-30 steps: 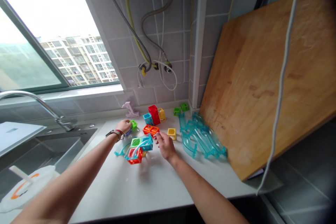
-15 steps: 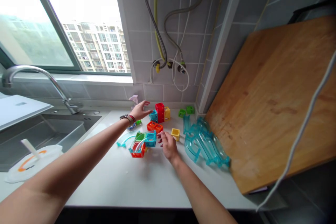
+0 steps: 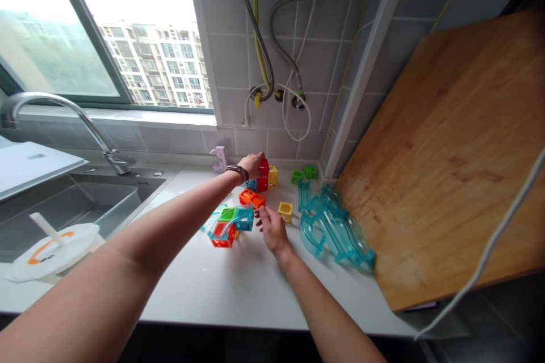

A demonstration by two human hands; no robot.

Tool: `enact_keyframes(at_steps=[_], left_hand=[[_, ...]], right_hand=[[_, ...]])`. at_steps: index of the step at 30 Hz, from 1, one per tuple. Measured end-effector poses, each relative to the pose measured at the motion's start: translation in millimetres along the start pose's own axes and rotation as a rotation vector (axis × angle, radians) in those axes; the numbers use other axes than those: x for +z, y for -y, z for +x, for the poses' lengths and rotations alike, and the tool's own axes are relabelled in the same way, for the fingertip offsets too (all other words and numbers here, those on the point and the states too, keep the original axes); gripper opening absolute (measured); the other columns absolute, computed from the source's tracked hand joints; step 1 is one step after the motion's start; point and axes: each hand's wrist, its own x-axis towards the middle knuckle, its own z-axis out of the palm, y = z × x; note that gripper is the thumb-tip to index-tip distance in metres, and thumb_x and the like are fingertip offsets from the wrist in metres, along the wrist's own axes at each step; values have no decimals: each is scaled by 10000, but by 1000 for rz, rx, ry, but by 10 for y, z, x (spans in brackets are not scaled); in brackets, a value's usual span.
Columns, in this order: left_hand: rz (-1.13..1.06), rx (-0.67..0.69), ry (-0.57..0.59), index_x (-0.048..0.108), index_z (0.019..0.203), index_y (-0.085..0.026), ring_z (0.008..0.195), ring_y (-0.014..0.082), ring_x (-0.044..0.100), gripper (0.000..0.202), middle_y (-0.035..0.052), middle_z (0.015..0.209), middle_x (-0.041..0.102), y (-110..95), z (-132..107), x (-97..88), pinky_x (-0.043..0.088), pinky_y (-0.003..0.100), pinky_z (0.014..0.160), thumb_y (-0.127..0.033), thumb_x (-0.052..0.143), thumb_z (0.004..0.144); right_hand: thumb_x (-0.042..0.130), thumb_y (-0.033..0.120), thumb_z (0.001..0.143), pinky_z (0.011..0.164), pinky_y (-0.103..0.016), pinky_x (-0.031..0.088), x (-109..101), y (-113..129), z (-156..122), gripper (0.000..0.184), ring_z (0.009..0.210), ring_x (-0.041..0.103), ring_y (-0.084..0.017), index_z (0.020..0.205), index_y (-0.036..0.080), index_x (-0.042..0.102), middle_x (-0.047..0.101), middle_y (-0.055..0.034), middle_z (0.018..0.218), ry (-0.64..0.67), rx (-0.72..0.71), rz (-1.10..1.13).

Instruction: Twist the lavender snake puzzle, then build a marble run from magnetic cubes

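Observation:
My left hand (image 3: 252, 163) reaches far across the white counter (image 3: 238, 289) and closes over the top of a tall red block (image 3: 263, 173) that stands beside a blue block (image 3: 251, 185) and a yellow block (image 3: 273, 175). My right hand (image 3: 271, 228) rests on the counter with its fingertips touching a small built cluster (image 3: 230, 225) of green, blue and red cubes with a clear teal track. An orange block (image 3: 251, 198) lies just behind that cluster. A single yellow cube (image 3: 285, 211) sits to the right of my right hand.
A heap of clear teal track pieces (image 3: 330, 228) lies at the right, against a big wooden board (image 3: 443, 153) leaning on the wall. Two green cubes (image 3: 304, 174) sit near the corner. A sink (image 3: 63, 215) with a tap (image 3: 63, 125) is at the left. A cable (image 3: 489, 244) hangs at the right.
My left hand left the green piece at the left, moved back and right, and now grips the red block. My right hand stayed at the cluster. The camera shifted.

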Motion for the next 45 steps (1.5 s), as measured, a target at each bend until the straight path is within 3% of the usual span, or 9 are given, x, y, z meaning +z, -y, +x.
enact_keyframes(at_steps=[5, 14, 19, 23, 27, 32, 38, 41, 45], left_hand=[[-61, -15, -52, 608, 1133, -194, 910, 277, 707, 612, 125, 985, 751, -50, -30, -61, 521, 334, 760, -310, 900, 608], [-266, 28, -373, 570, 1203, -170, 937, 204, 674, 555, 105, 1080, 720, -432, -244, -481, 531, 320, 832, -468, 792, 791], [-414, 283, -330, 682, 1263, -219, 988, 239, 691, 558, 117, 1214, 664, -783, -1066, -791, 588, 373, 867, -425, 831, 766], [-463, 198, -326, 686, 1290, -295, 1060, 288, 705, 536, 83, 1208, 708, -922, -2005, -906, 595, 455, 967, -373, 833, 780], [-652, -64, -459, 619, 1366, -399, 1101, 319, 719, 649, 46, 1300, 707, -877, -2901, -720, 629, 499, 955, -360, 850, 761], [-721, -133, -372, 647, 1328, -475, 1031, 307, 756, 550, 28, 1305, 722, -760, -3615, -312, 691, 430, 790, -360, 797, 811], [-653, -107, -288, 626, 1367, -461, 908, 272, 775, 576, 31, 1176, 779, -764, -3755, -60, 676, 412, 798, -332, 781, 828], [-722, -103, -294, 611, 1374, -472, 927, 263, 770, 583, 27, 1195, 770, -855, -3678, 9, 668, 407, 828, -335, 778, 833], [-770, -64, -310, 612, 1361, -472, 975, 262, 738, 593, 59, 1374, 664, -941, -3574, -64, 660, 385, 793, -340, 801, 814]], right_hand=[[461, 678, 951, 574, -261, 503, -3, 17, 2, 564, 709, 648, -178, 934, 174, 712, 720, -82, 924, -35, -5, -9], [488, 630, 965, 618, -269, 516, -35, 22, 11, 467, 729, 643, -181, 934, 199, 667, 716, -58, 895, -97, -26, -5], [516, 642, 954, 688, -293, 541, -173, 242, -19, 528, 832, 652, -197, 1238, 206, 612, 693, -88, 1052, -85, -116, 96], [486, 656, 964, 721, -311, 552, -221, 333, -68, 572, 848, 649, -193, 1314, 212, 574, 670, -103, 1145, -50, -194, 154], [414, 634, 1002, 717, -314, 542, -204, 361, -107, 532, 820, 644, -190, 1230, 202, 624, 689, -92, 1073, -71, -207, 117], [429, 622, 1003, 717, -335, 540, -201, 524, -305, 490, 785, 641, -196, 1077, 208, 682, 706, -91, 999, 57, -281, 57], [729, 559, 844, 757, -401, 601, -220, 695, -1070, 539, 963, 698, -278, 1326, 334, 637, 699, -99, 1201, 442, -302, -86], [786, 417, 813, 772, -400, 626, -252, 639, -1346, 550, 1023, 705, -293, 1338, 366, 630, 709, -82, 1195, 394, -249, -131], [779, 334, 813, 786, -394, 642, -345, 542, -1359, 443, 1022, 705, -286, 1239, 294, 664, 713, -93, 1151, 298, -129, -95]])
